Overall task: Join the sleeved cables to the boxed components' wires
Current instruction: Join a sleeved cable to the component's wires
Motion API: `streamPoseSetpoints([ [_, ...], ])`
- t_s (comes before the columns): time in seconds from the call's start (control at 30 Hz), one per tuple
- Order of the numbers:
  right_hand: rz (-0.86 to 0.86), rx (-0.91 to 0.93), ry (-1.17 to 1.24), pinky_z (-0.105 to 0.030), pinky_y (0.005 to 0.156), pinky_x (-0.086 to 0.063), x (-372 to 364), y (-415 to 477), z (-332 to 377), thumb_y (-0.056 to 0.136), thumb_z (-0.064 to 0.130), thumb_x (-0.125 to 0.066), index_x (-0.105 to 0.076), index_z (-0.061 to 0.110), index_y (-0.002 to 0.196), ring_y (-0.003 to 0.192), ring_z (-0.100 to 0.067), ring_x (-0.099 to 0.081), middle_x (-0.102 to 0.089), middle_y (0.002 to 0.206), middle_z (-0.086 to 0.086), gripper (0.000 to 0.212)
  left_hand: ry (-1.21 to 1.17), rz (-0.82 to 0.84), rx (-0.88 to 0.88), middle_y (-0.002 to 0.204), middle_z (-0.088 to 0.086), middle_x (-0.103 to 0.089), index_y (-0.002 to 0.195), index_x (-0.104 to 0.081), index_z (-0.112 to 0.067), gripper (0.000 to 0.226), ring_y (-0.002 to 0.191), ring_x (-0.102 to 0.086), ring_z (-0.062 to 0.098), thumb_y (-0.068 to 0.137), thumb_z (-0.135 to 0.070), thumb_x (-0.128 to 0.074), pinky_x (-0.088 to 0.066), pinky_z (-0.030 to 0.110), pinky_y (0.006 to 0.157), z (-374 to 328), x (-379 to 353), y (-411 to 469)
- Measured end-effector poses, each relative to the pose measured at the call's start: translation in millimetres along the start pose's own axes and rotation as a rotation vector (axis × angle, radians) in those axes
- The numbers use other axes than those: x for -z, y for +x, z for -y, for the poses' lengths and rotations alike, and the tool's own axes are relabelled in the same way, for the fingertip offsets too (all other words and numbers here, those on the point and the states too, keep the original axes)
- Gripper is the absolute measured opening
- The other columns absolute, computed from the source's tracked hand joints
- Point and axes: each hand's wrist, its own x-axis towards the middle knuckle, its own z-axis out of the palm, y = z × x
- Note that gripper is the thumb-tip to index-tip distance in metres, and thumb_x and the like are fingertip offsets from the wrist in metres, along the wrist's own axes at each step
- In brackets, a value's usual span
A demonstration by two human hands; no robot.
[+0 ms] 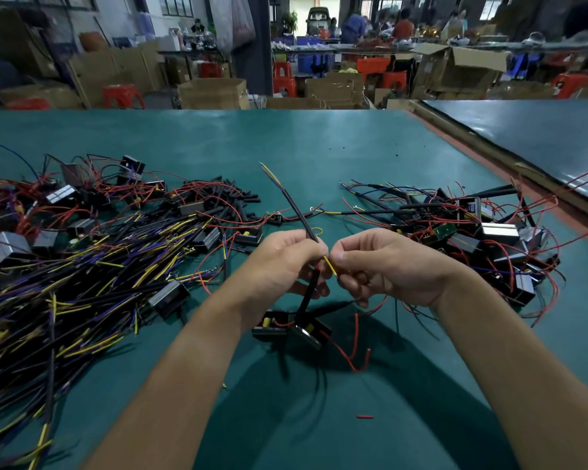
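While it is held above the middle of the desk (pixel 286 137), the black sleeved cable (pixel 294 206) is slanted toward the far edge, thin yellow and dark leads fanned at its tip. It is gripped by the curled fingers of the left hand (pixel 282 262), and a yellow wire (pixel 330 265) is pinched between thumb and forefinger of the right hand (pixel 387 266), the 2 hands set close together. Beneath them, toward the near edge, 2 boxed components (pixel 272 325) are laid with red wires (pixel 353 351) trailing
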Motion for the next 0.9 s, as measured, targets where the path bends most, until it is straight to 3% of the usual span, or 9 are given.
streamPoseSetpoints([
  [0.07, -0.007, 0.011, -0.004, -0.023, 0.050, -0.050, 1, 0, 0, 0.085, 0.025, -0.061, -0.061, 0.001, 0.088, 0.052, -0.015, -0.046, -0.057, 0.058, -0.004, 0.024, 0.026, -0.018, -0.032, 0.064, 0.001, -0.062, 0.082, -0.065, -0.010, 0.016, 0.055, -0.059, 0.016, 0.095, -0.015, -0.057, -0.054, 0.028, 0.059, 2, -1, 0],
  [0.17, 0.038, 0.018, 0.045, -0.024, 0.054, -0.052, 4, -1, 1, 0.086, 0.022, -0.060, -0.066, 0.012, 0.079, 0.054, -0.014, -0.053, -0.061, 0.064, -0.007, 0.013, 0.046, -0.035, -0.045, 0.068, 0.001, -0.065, 0.087, -0.064, -0.005, 0.011, 0.055, -0.060, 0.015, 0.094, -0.013, -0.059, -0.053, 0.026, 0.057, 3, 1, 1],
  [0.23, 0.097, 0.027, 0.070, -0.025, 0.059, -0.053, 8, -3, 1, 0.085, 0.016, -0.061, -0.067, 0.014, 0.086, 0.059, -0.016, -0.056, -0.063, 0.071, -0.009, 0.006, 0.025, -0.054, -0.034, 0.072, 0.004, -0.066, 0.085, -0.063, -0.005, 0.010, 0.054, -0.060, 0.016, 0.093, -0.010, -0.059, -0.053, 0.026, 0.056, 2, 3, 2],
  [0.4, 0.266, 0.053, -0.004, -0.020, 0.065, -0.051, 10, -7, 0, 0.073, -0.013, -0.064, -0.051, 0.009, 0.109, 0.066, -0.012, -0.058, -0.062, 0.080, -0.009, 0.044, 0.005, -0.053, -0.012, 0.068, 0.000, -0.066, 0.076, -0.065, -0.012, 0.018, 0.053, -0.060, 0.016, 0.093, -0.011, -0.059, -0.054, 0.027, 0.058, 1, 8, 2],
  [0.5, 0.263, 0.066, -0.020, -0.015, 0.063, -0.049, 7, -7, 1, 0.070, -0.018, -0.065, -0.048, 0.007, 0.109, 0.065, -0.009, -0.060, -0.062, 0.081, -0.007, 0.049, -0.002, -0.050, 0.003, 0.071, 0.002, -0.066, 0.077, -0.065, -0.012, 0.017, 0.054, -0.060, 0.017, 0.093, -0.013, -0.059, -0.054, 0.027, 0.059, 1, 8, 1],
  [0.7, 0.124, 0.113, -0.049, -0.024, 0.067, -0.053, 4, -5, 2, 0.075, -0.005, -0.069, -0.056, 0.008, 0.102, 0.064, -0.017, -0.060, -0.058, 0.080, -0.011, 0.032, -0.026, -0.072, 0.031, 0.070, 0.003, -0.065, 0.079, -0.065, -0.011, 0.014, 0.054, -0.060, 0.016, 0.092, -0.014, -0.060, -0.055, 0.028, 0.061, -1, 8, 1],
  [0.9, -0.005, 0.140, -0.099, -0.030, 0.068, -0.058, 3, 0, 0, 0.082, 0.011, -0.070, -0.065, 0.013, 0.087, 0.061, -0.011, -0.057, -0.060, 0.068, 0.001, 0.008, -0.013, -0.060, 0.056, 0.072, 0.006, -0.062, 0.084, -0.064, -0.009, 0.011, 0.055, -0.061, 0.014, 0.093, -0.015, -0.059, -0.055, 0.027, 0.062, -4, 8, 0],
])
